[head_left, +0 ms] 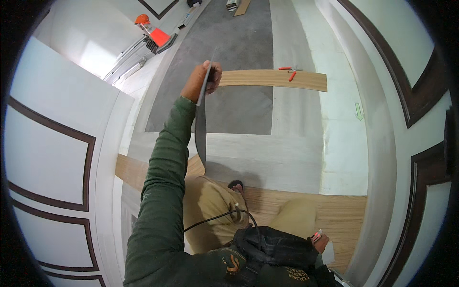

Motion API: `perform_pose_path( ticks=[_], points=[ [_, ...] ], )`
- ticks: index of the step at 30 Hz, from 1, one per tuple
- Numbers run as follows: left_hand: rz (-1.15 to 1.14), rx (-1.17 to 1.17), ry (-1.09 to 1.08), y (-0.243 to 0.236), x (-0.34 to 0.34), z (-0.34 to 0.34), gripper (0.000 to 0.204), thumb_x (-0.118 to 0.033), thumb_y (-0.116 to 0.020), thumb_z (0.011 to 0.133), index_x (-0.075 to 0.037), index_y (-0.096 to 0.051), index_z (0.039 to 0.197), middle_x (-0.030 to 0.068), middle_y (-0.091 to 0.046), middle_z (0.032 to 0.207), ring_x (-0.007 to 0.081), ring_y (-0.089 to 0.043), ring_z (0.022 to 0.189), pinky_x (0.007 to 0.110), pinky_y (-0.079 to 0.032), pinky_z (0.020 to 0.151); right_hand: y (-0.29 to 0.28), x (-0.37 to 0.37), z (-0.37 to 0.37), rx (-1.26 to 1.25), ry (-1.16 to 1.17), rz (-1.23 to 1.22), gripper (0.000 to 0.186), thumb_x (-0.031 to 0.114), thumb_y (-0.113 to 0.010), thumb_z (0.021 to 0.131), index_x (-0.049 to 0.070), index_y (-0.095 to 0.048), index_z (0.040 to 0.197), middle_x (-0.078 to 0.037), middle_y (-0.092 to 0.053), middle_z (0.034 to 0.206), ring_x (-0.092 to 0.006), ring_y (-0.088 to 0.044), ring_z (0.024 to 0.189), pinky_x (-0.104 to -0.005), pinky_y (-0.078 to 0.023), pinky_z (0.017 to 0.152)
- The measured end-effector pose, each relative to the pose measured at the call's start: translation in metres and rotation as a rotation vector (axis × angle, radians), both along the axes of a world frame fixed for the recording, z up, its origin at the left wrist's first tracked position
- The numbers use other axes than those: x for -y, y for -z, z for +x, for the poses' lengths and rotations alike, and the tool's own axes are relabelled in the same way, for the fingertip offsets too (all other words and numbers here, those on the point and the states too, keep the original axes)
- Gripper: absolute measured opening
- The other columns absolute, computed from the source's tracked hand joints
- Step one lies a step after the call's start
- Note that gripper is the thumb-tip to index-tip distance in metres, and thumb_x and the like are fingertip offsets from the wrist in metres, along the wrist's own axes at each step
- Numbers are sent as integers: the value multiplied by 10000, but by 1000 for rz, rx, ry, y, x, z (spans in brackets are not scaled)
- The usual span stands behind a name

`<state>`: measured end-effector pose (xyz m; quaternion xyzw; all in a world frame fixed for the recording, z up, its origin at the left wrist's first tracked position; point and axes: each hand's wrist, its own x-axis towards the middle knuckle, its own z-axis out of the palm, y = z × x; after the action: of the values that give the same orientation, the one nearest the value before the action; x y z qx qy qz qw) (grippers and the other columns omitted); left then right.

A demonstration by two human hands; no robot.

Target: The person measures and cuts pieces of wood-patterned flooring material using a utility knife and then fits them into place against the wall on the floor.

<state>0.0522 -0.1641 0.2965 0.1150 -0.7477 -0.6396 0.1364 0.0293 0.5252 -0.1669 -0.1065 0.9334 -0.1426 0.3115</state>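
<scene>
My left hand is raised ahead of me, closed on a long thin flexible plank seen nearly edge-on, with a grey face and a bend near its lower end by my left knee. Beyond it a wood-grain plank lies crosswise, with red-handled pliers on it. My right hand is low at the right beside my thigh, closed on a small red and silver tool, too small to make out exactly. A black bag at my waist partly hides that hand.
Grey floor panels and pale tiles run ahead; wood planks lie under me. Panelled walls stand close on both sides. An orange helmet, orange cone and metal ladder are at upper left. A green arrow marks the right floor.
</scene>
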Motion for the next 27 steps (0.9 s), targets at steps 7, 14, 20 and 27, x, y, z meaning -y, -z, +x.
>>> perform_pose_path(
  ticks=[7,14,20,27],
  points=[
    [-225,-16,-102,-49,-41,61,622,-685,-484,910,-78,-563,799,-37,-429,608,47,-392,490,224,-317,416,62,0,5,46,301,-170,583,246,-766,706,-14,-474,1138,-242,-539,1111,-427,-540,1045,-522,-446,887],
    [-524,0,-199,-64,-110,102,644,-677,-548,874,-34,-594,867,-23,-491,697,66,-478,648,239,-381,541,38,8,-51,-141,431,-381,514,280,-692,833,-41,-524,1198,-210,-576,1124,-355,-569,1047,-470,-448,908],
    [-447,26,-243,-34,-167,97,547,-541,-641,858,3,-634,805,26,-557,681,121,-523,656,295,-414,572,-219,172,-105,263,302,-1192,483,86,-525,937,-5,-444,1405,-48,-570,1057,-111,-546,930,-272,-487,800],
    [-530,128,-239,-8,-197,76,566,-514,-771,757,17,-605,651,19,-486,551,117,-444,523,313,-354,480,-363,258,-55,324,-445,-1610,481,186,-563,925,-12,-492,1357,-66,-583,1033,-128,-550,863,-267,-476,757]
  ],
)
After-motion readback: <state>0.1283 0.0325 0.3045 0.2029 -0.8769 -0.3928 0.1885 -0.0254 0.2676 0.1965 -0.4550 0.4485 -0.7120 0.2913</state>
